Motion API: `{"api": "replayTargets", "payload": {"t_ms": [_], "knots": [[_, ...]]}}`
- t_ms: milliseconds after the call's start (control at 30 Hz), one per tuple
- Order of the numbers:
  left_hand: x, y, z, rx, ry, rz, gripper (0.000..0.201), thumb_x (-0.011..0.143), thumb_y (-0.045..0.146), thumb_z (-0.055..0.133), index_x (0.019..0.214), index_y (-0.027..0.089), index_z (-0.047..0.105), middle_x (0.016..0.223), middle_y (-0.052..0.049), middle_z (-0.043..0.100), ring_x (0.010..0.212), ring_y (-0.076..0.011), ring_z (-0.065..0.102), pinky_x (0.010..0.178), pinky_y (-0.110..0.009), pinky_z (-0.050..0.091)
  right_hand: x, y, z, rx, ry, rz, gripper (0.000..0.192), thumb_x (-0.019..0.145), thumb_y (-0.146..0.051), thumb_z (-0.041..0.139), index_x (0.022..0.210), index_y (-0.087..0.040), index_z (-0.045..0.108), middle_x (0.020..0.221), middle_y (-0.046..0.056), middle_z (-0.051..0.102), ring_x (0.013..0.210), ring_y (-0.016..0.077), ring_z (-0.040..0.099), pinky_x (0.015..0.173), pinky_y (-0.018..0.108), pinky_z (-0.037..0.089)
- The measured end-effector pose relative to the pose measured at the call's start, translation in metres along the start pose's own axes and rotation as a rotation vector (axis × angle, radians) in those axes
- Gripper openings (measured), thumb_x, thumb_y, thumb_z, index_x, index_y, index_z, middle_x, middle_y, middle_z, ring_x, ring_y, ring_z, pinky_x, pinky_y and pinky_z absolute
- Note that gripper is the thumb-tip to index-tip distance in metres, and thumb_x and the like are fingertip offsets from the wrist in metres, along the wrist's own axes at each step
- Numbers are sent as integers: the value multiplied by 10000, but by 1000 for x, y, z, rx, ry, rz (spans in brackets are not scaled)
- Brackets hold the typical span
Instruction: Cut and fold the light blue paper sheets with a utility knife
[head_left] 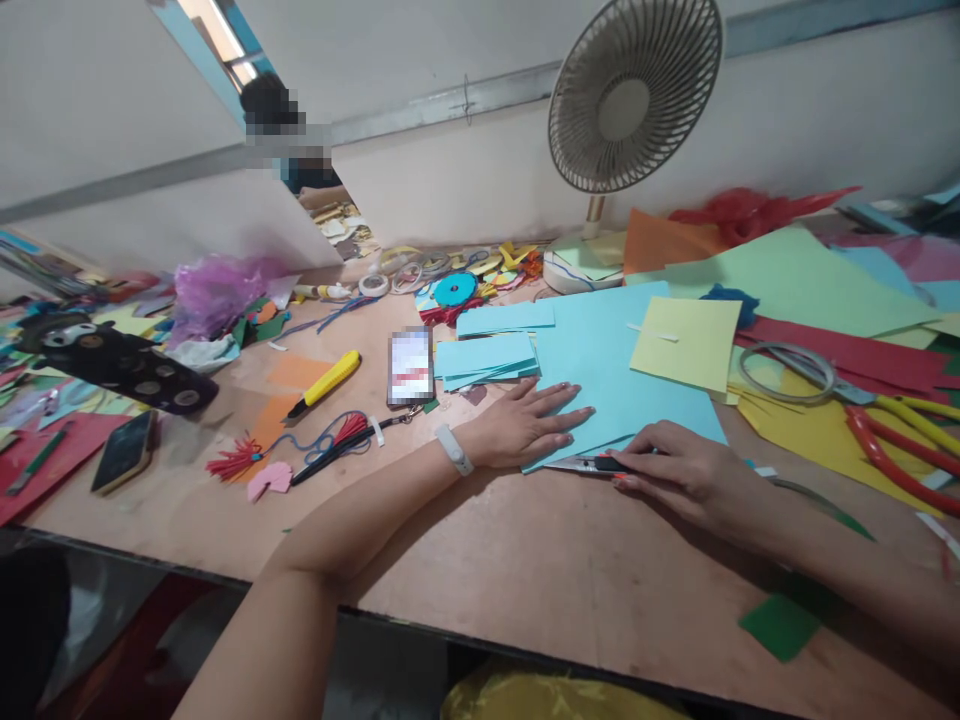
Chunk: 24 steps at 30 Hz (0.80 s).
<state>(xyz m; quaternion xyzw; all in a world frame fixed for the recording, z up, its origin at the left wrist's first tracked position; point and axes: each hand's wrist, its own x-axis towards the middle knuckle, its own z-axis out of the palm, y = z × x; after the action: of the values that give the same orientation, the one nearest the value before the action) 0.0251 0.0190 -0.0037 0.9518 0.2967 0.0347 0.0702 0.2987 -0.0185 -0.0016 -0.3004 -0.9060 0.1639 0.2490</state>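
Observation:
My left hand (521,425) lies flat with fingers spread on a large light-blue paper sheet (600,350). Low in my right hand (686,475) is a pair of scissors (585,464) with metal blades and what look like black and orange handles, mostly covered by my fingers. Their blades lie along the near edge of the blue paper, close to my left fingertips. Whether the blades are apart is unclear. Several cut light-blue strips (491,358) rest just beyond my left hand. A pale yellow square sheet (686,340) sits on the blue sheet's right side.
A fan (634,95) stands at the back. Left of my arm are a yellow utility knife (326,383), phones (410,365) and a dark patterned bottle (124,365). Large red-handled shears (892,455) lie right, among coloured papers. Beyond the partition, a person (300,160) is partly visible.

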Motion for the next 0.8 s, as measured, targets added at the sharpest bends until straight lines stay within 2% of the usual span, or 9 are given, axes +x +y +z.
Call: {"api": "replayTargets", "payload": {"t_ms": [267,800], "knots": [[0,0,0,-3,6,-4,508,1079,421,202,1556,267,286,1644,-54,196,1524,-182,150,1230,-454,25,-2,-2,4,11,-20,33,265,974,-327,519,1123,-252,723,949,83,677,858,226,635,700,355,524],[0,1,-1,4,0,0,511,1078,412,224,1555,240,291,1640,-73,209,1523,-196,157,1227,-464,43,1,-8,5,5,-26,-15,243,980,-309,516,1096,-245,720,904,74,665,819,201,621,657,317,505]]}}
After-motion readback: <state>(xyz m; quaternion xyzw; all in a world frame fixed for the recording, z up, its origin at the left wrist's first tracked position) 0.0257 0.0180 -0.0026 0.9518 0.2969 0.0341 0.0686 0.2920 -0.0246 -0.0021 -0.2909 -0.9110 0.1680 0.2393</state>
